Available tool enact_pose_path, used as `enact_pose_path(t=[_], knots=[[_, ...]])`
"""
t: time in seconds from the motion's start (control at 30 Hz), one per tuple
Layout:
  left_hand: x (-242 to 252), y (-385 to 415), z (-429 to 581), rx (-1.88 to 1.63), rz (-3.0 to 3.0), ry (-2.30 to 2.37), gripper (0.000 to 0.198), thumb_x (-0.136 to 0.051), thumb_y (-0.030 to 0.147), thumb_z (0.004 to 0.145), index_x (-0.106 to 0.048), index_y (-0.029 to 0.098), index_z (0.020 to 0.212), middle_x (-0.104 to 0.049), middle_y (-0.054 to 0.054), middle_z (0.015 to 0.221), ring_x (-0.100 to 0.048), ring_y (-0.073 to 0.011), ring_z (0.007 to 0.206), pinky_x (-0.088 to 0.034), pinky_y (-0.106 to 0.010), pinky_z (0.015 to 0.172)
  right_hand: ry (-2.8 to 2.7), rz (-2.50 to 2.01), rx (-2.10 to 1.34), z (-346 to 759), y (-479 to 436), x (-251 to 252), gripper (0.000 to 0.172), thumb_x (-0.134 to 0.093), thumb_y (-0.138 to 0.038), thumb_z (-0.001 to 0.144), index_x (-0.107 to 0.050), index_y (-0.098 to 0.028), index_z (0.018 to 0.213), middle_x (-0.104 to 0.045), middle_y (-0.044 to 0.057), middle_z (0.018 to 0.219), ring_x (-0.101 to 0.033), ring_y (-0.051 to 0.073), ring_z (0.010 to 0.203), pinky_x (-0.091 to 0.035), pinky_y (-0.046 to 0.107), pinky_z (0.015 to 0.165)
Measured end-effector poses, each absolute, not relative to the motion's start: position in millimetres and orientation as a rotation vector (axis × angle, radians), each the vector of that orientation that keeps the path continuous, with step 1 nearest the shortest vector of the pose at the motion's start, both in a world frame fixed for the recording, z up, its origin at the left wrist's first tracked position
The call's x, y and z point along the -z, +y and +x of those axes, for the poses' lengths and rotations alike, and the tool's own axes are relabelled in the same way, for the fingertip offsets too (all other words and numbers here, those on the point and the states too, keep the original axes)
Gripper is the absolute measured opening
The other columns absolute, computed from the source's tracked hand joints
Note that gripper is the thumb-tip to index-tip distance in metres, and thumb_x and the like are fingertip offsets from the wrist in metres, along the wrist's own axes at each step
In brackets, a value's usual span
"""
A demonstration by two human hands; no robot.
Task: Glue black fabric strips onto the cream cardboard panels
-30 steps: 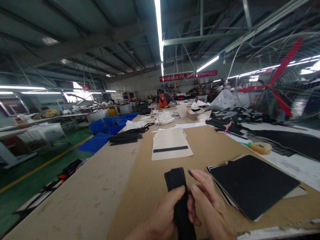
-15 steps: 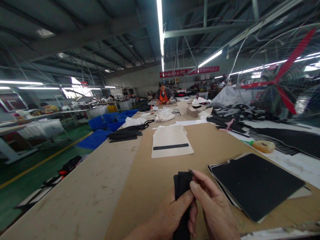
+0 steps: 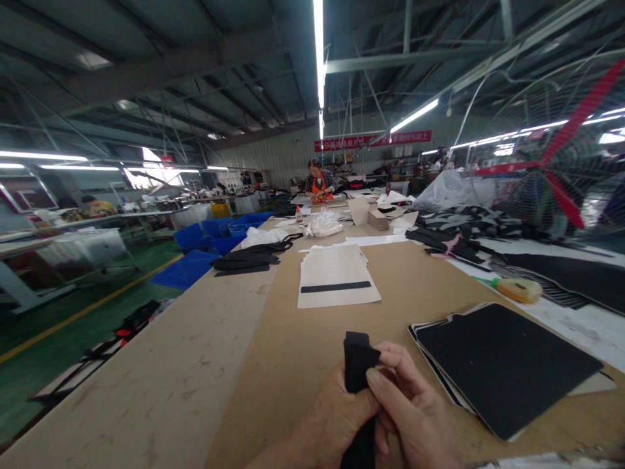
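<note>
My left hand [image 3: 336, 410] is wrapped round a bundle of black fabric strips [image 3: 359, 361], held upright above the near part of the table. The thumb and fingertips of my right hand [image 3: 415, 404] pinch a corner of a strip at the bundle's upper right side. Part of the bundle is hidden behind my fingers. Beyond my hands lies a stack of cream panels [image 3: 336, 264] with a black strip [image 3: 336, 286] across the top one. To the right sits a stack of black panels [image 3: 508, 365] with pale edges showing underneath.
Black straps [image 3: 249, 255] lie at the table's left edge, near blue bins [image 3: 183, 268]. A bottle of yellowish glue [image 3: 518, 290] rests on its side at right. Behind it are black fabric pieces and a large fan [image 3: 541, 163]. A co-worker [image 3: 319, 182] stands at the far end.
My right fingers have drawn the strip's corner out slightly, so more of it shows. The view has shifted a little. The co-worker's hands have come together.
</note>
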State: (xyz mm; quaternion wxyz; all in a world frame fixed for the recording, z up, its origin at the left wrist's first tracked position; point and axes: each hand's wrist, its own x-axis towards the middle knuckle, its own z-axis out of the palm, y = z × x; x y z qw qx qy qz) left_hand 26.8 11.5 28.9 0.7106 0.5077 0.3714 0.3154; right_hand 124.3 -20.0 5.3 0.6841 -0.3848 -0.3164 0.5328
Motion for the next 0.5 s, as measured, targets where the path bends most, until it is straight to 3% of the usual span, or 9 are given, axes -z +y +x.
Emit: enact_pose_path(t=[0.07, 0.17, 0.23, 0.3, 0.37, 0.43, 0.5], knots=[[-34.5, 11.3, 21.6, -0.662, 1.202, 0.865, 0.054, -0.078, 0.05, 0.071, -0.064, 0.014, 0.108, -0.066, 0.001, 0.062, -0.055, -0.0115, 0.046, -0.045, -0.022, 0.05, -0.621, -0.805, -1.341, 127.8, -16.3, -5.4, 0.04, -0.083, -0.047, 0.069, -0.067, -0.021, 0.095, -0.061, -0.001, 0.091, -0.032, -0.003, 0.03, -0.032, 0.016, 0.025], [-44.8, 13.1, 9.7, -0.564, 1.31, 0.903, 0.043, -0.081, 0.032, 0.067, -0.066, 0.016, 0.105, -0.071, -0.001, 0.079, -0.063, -0.0138, 0.063, -0.048, -0.021, 0.058, -0.572, -0.714, -1.369, 135.5, -12.1, -12.9, 0.037, -0.087, -0.042, 0.064, -0.063, -0.02, 0.082, -0.064, -0.001, 0.09, -0.051, 0.003, 0.043, -0.039, 0.015, 0.034], [-53.2, 14.7, -0.6, -0.465, 1.305, 0.89, 0.04, -0.075, 0.036, 0.074, -0.064, 0.017, 0.107, -0.072, -0.003, 0.082, -0.065, -0.0153, 0.064, -0.05, -0.023, 0.057, -0.56, -0.686, -1.287, 142.0, -10.2, -24.6, 0.037, -0.089, -0.039, 0.062, -0.061, -0.02, 0.075, -0.066, 0.001, 0.101, -0.065, 0.012, 0.068, -0.051, 0.018, 0.05], [-64.2, 15.9, -13.0, -0.416, 1.324, 0.862, 0.041, -0.063, 0.046, 0.084, -0.059, 0.017, 0.113, -0.073, -0.004, 0.083, -0.067, -0.0163, 0.062, -0.05, -0.024, 0.055, -0.558, -0.675, -1.211, 150.9, -7.4, -39.9, 0.035, -0.088, -0.038, 0.064, -0.059, -0.021, 0.076, -0.067, 0.003, 0.109, -0.068, 0.019, 0.089, -0.058, 0.025, 0.066], [-78.2, 17.2, -27.7, -0.429, 1.468, 0.857, 0.041, -0.056, 0.051, 0.088, -0.058, 0.018, 0.112, -0.073, -0.005, 0.087, -0.069, -0.0169, 0.067, -0.049, -0.023, 0.057, -0.55, -0.667, -1.178, 165.3, -1.1, -55.8, 0.029, -0.083, -0.037, 0.071, -0.06, -0.024, 0.082, -0.068, 0.003, 0.108, -0.066, 0.021, 0.099, -0.059, 0.031, 0.077], [-93.5, 20.3, -44.6, -0.408, 1.649, 0.924, 0.035, -0.055, 0.049, 0.089, -0.061, 0.018, 0.105, -0.073, -0.004, 0.087, -0.069, -0.0171, 0.071, -0.047, -0.022, 0.058, -0.548, -0.656, -1.14, 187.1, 10.9, -71.2, 0.026, -0.08, -0.037, 0.076, -0.059, -0.026, 0.087, -0.067, 0.0, 0.098, -0.066, 0.016, 0.091, -0.058, 0.028, 0.076], [-106.4, 27.7, -63.2, -0.37, 1.817, 1.086, 0.031, -0.054, 0.045, 0.089, -0.063, 0.018, 0.103, -0.073, -0.003, 0.084, -0.068, -0.0171, 0.071, -0.047, -0.023, 0.06, -0.653, -0.694, -1.056, 214.9, 29.4, -86.6, 0.027, -0.078, -0.041, 0.077, -0.056, -0.026, 0.085, -0.061, -0.004, 0.081, -0.058, 0.008, 0.064, -0.052, 0.018, 0.056]])
